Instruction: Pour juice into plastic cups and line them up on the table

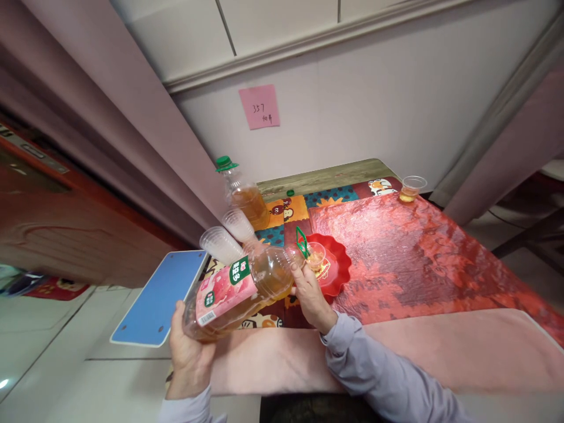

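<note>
A large clear juice bottle [229, 288] with a pink label and amber juice is tilted, neck down to the right. My left hand [189, 352] is closed under its base. My right hand [311, 296] grips it near the neck, where a green plastic handle [302, 242] sticks up. The bottle's mouth is at a clear plastic cup [318, 254], which has some juice in it. That cup is inside a red scalloped dish [342, 264]. My right fingers partly hide the cup and the bottle's mouth.
Behind the bottle are two stacks of clear cups [220, 245] and a second, upright juice bottle [249, 202] with a green top. A green cap [289, 192] lies near the wall. Another cup [410, 189] with juice stands at the far right corner of the red-covered table [418, 252].
</note>
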